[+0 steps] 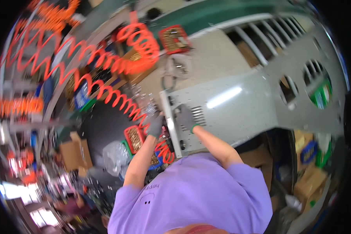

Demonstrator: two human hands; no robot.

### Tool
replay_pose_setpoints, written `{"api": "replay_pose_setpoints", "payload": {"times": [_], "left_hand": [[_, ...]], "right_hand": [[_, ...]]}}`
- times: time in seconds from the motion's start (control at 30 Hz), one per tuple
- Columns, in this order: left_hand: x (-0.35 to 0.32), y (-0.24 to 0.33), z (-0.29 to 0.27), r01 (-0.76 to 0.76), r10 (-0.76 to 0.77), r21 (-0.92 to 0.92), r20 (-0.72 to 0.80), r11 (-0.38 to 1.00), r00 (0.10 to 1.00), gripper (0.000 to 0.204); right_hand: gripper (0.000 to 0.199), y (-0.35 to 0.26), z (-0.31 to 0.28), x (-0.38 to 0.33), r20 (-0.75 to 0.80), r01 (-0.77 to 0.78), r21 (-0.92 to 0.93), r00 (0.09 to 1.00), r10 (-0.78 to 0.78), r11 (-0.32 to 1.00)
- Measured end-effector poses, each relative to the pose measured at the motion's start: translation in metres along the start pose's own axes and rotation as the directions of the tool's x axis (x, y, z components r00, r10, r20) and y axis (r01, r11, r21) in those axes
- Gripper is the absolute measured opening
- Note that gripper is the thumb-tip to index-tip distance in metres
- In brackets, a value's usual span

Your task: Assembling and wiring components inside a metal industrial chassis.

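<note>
A large grey sheet-metal panel [238, 113] lies in front of me, with rows of slots and a raised flange [171, 121] along its left edge. My right hand [186, 117], in a grey glove with a green cuff, is on the panel just right of the flange, beside the slots. Its fingers are bent, and what they hold, if anything, is hidden. My left hand [155, 126], gloved in grey too, is at the outer side of the flange. Blur smears its fingers. A dark power tool [166, 136] with a red coiled hose lies close to it, below the flange.
Orange coiled air hoses [105, 58] stretch across the left side. A red bin of small parts [174, 39] and a clear bag [179, 65] sit beyond the panel. Another red bin of fasteners [133, 139] and a plastic bag [116, 158] are at left, near a cardboard box [76, 154].
</note>
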State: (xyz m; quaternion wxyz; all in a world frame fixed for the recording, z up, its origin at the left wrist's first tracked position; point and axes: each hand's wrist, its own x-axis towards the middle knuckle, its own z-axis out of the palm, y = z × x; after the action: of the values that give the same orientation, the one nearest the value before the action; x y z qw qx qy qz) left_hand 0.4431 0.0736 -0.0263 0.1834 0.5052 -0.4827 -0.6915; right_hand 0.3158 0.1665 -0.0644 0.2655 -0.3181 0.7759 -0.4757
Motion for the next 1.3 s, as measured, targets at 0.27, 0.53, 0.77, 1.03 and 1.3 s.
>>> {"api": "replay_pose_setpoints", "payload": {"times": [0.27,0.53,0.77,1.03,1.3], "left_hand": [[0.017,0.007,-0.004,-0.073,0.061,0.462,0.041,0.884,0.997,0.043],[0.036,-0.053,0.023,-0.098,0.177,0.407,-0.161,0.908,0.971,0.036],[0.046,-0.058,0.032,-0.178,0.239,0.381,-0.118,0.907,0.964,0.029],[0.044,-0.066,0.020,-0.320,0.378,0.341,-0.118,0.884,0.918,0.026],[0.031,-0.057,0.022,-0.124,0.122,-0.074,-0.043,0.989,0.992,0.023]], "right_hand": [[0.022,0.033,0.001,0.016,0.092,-0.066,0.247,0.995,0.044,0.967],[0.026,0.020,-0.006,0.014,0.147,-0.050,0.044,0.988,0.043,0.998],[0.024,-0.008,-0.016,-0.005,0.097,-0.192,0.217,0.980,0.175,0.957],[0.024,-0.024,-0.006,-0.017,0.113,-0.171,0.294,0.983,0.144,0.940],[0.021,0.002,-0.003,-0.024,0.017,-0.030,0.231,0.999,0.027,0.973]]}}
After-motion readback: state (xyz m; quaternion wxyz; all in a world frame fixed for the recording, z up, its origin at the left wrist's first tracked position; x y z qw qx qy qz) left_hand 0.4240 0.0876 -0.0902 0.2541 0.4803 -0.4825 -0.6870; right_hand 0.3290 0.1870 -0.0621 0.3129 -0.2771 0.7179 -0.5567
